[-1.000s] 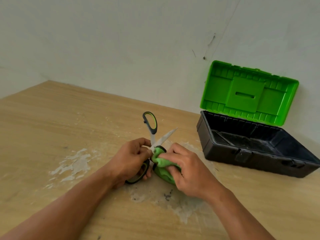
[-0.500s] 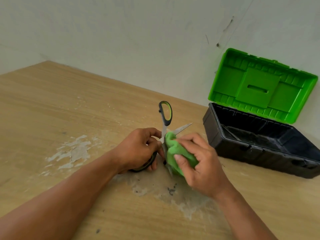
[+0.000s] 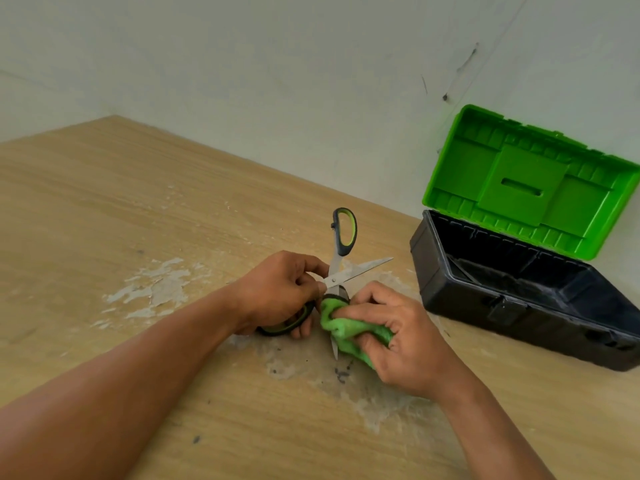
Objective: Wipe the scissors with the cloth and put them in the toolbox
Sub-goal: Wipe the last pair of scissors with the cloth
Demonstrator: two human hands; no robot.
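On the bench (image 3: 138, 220), your left hand (image 3: 280, 292) lies at nine o'clock of the scissors (image 3: 360, 270), your right hand (image 3: 398, 341) with the cloth (image 3: 341, 325) at five o'clock, the toolbox (image 3: 485, 306) at three o'clock.

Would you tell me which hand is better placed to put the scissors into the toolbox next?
Left, probably: the left hand grips the scissors; the right hand holds the cloth, though nearer the toolbox.
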